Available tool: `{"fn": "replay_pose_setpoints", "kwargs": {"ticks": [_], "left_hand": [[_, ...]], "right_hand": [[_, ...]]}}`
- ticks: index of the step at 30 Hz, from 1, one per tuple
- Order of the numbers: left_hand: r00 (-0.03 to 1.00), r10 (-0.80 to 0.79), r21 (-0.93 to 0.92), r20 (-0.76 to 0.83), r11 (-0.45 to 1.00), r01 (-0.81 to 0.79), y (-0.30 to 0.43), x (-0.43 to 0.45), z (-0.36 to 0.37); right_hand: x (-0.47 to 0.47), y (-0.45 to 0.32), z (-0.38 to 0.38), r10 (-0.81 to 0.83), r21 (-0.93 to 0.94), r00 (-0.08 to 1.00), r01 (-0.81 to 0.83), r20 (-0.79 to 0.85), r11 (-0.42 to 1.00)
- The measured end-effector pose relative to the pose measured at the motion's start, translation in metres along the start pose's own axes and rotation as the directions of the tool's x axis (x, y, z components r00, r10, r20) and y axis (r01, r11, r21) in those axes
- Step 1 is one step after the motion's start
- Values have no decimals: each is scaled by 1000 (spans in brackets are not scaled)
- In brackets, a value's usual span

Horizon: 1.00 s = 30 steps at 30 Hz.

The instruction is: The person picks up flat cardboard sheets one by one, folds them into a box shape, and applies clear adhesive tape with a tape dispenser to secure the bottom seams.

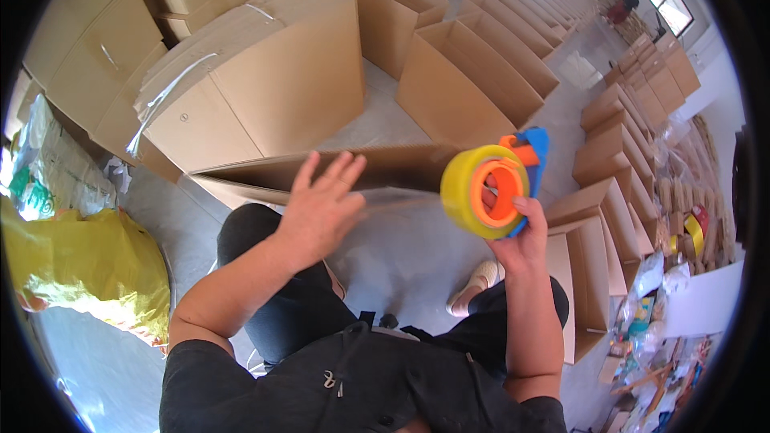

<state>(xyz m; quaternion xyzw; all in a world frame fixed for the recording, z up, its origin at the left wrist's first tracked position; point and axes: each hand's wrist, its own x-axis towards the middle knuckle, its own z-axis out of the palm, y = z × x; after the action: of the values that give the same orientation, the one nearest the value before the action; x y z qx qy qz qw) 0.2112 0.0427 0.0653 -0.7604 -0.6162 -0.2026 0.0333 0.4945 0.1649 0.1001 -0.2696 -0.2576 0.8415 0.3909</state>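
My right hand (520, 231) grips a blue and orange tape dispenser (534, 159) that carries a roll of yellowish packing tape (460, 192) on an orange hub. My left hand (322, 210) holds nothing; its fingers are spread over the near edge of a cardboard box (397, 168) that lies before my knees, its long narrow opening showing. A clear strip (403, 198), seemingly tape, stretches from near my left hand to the roll. Whether my left palm touches the box cannot be told.
Bundled flat cartons (289, 84) stand ahead at the left. Rows of cardboard boxes (457, 84) extend beyond, with more boxes (586, 270) along the right. A yellow bag (90, 258) lies at the left. A person (622, 7) is far off at the upper right.
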Motion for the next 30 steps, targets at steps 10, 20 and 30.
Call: {"fn": "replay_pose_setpoints", "kwargs": {"ticks": [10, 20, 30], "left_hand": [[986, -151, -291, -77, 949, 122, 49, -32, 43], [704, -640, -523, 306, 505, 687, -2, -23, 29], [803, -304, -344, 513, 784, 517, -20, -40, -20]], "right_hand": [[33, -3, -51, -160, -294, 982, 125, -97, 948], [27, -70, -154, -489, -483, 871, 406, -55, 776], [-48, -71, -128, -577, -576, 797, 389, -182, 719]]}}
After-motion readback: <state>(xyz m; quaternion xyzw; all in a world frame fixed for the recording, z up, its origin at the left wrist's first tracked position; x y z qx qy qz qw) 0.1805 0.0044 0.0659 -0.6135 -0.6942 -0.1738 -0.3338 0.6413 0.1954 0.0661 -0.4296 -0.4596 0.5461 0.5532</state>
